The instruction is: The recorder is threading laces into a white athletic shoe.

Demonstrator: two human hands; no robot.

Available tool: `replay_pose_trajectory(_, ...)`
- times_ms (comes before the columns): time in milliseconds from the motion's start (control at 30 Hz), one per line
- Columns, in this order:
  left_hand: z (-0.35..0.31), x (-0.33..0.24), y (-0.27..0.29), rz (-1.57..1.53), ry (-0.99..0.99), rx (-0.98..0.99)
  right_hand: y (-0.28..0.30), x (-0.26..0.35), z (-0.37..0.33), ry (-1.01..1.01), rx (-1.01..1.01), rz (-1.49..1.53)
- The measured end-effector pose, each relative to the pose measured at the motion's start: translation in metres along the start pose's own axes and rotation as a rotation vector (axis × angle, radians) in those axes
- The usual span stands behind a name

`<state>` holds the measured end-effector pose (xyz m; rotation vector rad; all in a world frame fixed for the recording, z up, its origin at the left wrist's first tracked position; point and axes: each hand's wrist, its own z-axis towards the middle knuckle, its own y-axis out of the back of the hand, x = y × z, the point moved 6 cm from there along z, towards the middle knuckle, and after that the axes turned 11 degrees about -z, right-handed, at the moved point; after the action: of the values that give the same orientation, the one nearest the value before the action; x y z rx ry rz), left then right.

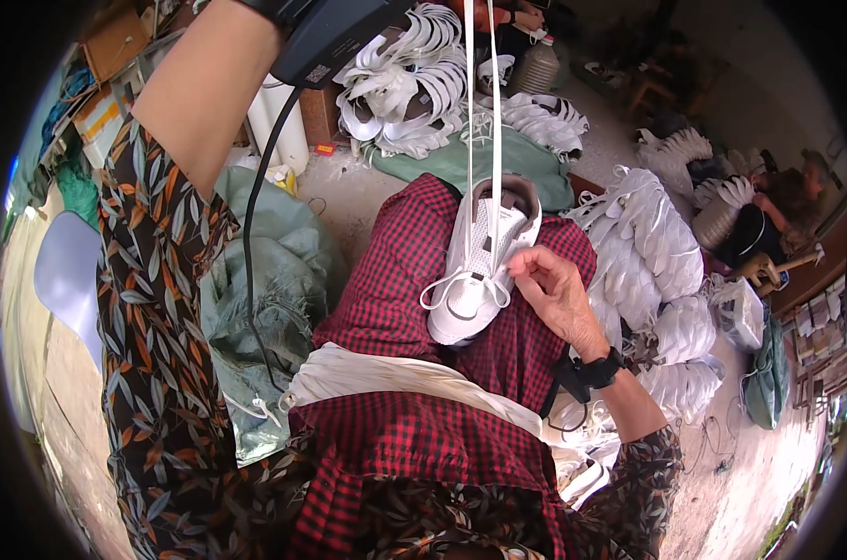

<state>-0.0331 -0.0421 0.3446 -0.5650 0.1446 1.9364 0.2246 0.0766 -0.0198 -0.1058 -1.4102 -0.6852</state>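
A white sneaker rests on my lap between my thighs, toe toward me. Two long white shoelace strands run taut from it up past the top edge; loose loops lie by the toe. My right hand is at the shoe's right side, thumb and fingers pinched together by the eyelets. What they hold, if anything, is too small to make out. My left forearm reaches up and out at the top, so the left hand is hidden. A dark device with a black cable is on that wrist.
Red-and-black checked cloth covers my lap. Bundles of white shoe parts are piled at right, with more ahead on a green sack. A pale green sack lies at left. Other people sit working at the far right and top.
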Motion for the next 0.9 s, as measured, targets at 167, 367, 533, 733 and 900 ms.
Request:
replay_pose_trajectory(167, -0.003, 0.007, 0.009, 0.126, 0.086, -0.026, -0.016, 0.027, -0.022, 0.303, 0.078, -0.709)
replay_pose_trajectory(367, -0.008, 0.019, 0.002, 0.114, 0.107, 0.072, -0.021, 0.027, -0.027, 0.363, 0.218, -0.848)
replay_pose_trajectory(533, -0.004, 0.029, 0.046, 0.034, 0.087, 0.119, -0.024, 0.041, -0.029, 0.234, 0.372, -0.656)
replay_pose_trajectory(733, 0.005, 0.048, 0.033, -0.122, 0.116, 0.172, -0.024, 0.048, -0.023, 0.299, 0.288, -0.519)
replay_pose_trajectory(900, 0.002, 0.053, 0.038, -0.142, 0.101, 0.251, -0.013, 0.054, -0.014, 0.294, -0.151, -0.816)
